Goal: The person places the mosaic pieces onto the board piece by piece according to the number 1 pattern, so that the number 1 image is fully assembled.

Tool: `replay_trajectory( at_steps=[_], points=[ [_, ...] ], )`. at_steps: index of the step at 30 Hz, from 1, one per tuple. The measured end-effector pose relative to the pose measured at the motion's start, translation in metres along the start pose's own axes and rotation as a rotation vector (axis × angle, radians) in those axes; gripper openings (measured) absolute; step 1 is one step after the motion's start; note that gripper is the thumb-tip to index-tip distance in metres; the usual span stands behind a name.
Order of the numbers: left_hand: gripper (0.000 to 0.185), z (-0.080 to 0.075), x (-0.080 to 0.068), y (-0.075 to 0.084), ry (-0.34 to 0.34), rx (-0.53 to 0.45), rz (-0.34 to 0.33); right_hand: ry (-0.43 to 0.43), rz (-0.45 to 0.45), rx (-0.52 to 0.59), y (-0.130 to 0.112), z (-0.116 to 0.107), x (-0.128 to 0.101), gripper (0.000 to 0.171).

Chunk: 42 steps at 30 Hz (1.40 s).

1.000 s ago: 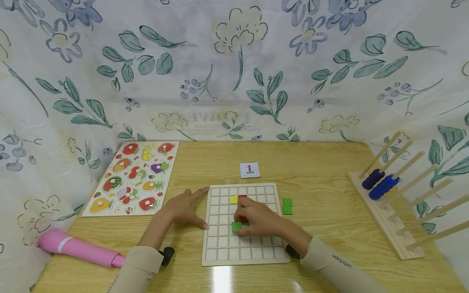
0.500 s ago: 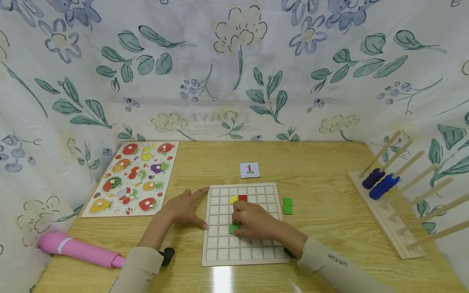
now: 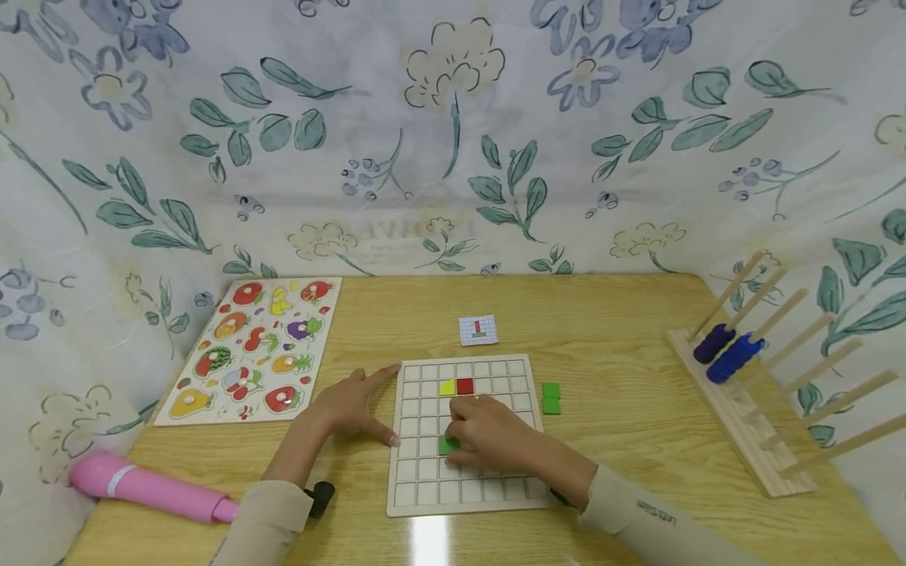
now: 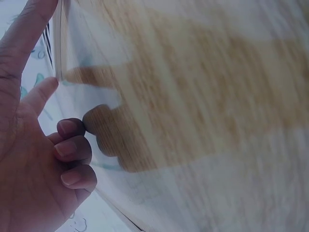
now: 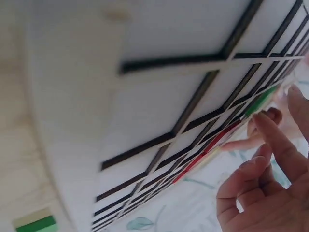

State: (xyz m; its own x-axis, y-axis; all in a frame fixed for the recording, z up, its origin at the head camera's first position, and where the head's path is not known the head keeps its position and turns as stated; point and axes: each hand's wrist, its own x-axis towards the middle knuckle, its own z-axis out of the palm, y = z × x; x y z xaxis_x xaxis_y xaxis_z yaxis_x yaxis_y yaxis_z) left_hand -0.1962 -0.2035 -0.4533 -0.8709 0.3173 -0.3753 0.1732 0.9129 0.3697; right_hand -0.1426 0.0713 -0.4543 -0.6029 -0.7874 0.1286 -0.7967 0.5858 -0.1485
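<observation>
From my remote seat, the pale wooden grid board (image 3: 467, 491) lies flat mid-table, with bare tabletop in front and to its right. My left hand (image 3: 351, 407) rests on the table at the board's left edge, index finger and thumb spread, gripping nothing, apparently steadying it. My right hand (image 3: 488, 436) lies on the grid, fingertips pressing the green square tile (image 3: 447, 445) into a cell; two spare green tiles (image 3: 550, 398) wait beside the right edge.

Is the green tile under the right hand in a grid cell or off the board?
In: the green tile sits inside a cell of the board.
</observation>
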Motion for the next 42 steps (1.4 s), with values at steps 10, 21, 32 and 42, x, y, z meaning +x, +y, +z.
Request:
replay_trajectory(
  at_steps=[10, 21, 32, 42],
  points=[
    [0.121, 0.001, 0.0, -0.005, 0.002, -0.012, 0.013, 0.182, 0.205, 0.245, 0.042, -0.02, -0.035, 0.027],
    [0.121, 0.002, 0.001, -0.007, 0.002, -0.003, 0.023, 0.211, 0.426, 0.247, 0.096, -0.024, -0.09, 0.029],
    [0.12, 0.0, 0.0, -0.006, 0.001, -0.003, 0.039, 0.191, 0.421, 0.267, 0.113, -0.017, -0.104, 0.028],
    [0.121, 0.002, 0.001, -0.004, -0.003, -0.002, 0.024, 0.127, 0.419, 0.262, 0.118, -0.019, -0.099, 0.041]
  ],
)
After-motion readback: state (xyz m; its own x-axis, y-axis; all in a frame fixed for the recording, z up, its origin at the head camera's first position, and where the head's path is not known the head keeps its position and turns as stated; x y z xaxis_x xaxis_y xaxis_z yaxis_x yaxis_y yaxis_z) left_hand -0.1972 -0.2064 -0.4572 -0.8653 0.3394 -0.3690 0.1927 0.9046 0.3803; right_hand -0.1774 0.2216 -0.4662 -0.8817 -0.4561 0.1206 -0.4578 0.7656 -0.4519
